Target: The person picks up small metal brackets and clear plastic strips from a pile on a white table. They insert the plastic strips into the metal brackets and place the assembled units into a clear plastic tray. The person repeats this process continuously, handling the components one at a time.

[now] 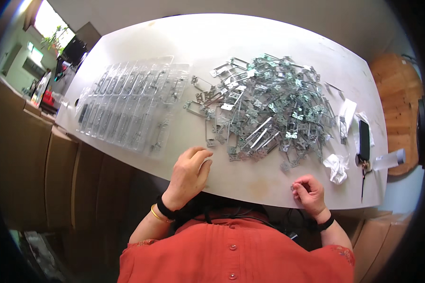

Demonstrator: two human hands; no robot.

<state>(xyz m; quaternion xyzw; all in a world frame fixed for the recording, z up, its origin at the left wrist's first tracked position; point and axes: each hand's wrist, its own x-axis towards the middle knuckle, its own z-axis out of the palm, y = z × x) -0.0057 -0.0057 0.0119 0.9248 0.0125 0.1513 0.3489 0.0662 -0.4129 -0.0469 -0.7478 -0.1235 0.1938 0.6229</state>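
My left hand [188,174] hovers at the table's near edge, its fingers loosely bent with a gap to the thumb. It shows nothing in its grasp and is nearest to the pile of metal brackets [269,104]. The brackets are thin, grey frames with flat perforated ends, heaped loosely. My right hand [310,193] is at the near edge further right, fingers curled in a pinch. A small greyish bit shows at its fingertips, too small to name. To the left lies a clear plastic blister tray [167,137], with brackets in several of its long compartments.
On the right side of the white table [241,181] are a crumpled white tissue [336,168], a black phone-like object [364,140], a clear tube [388,160] and a thin pointed tool [362,186]. A round wooden board [395,108] stands beyond. Cardboard boxes [23,155] line the left.
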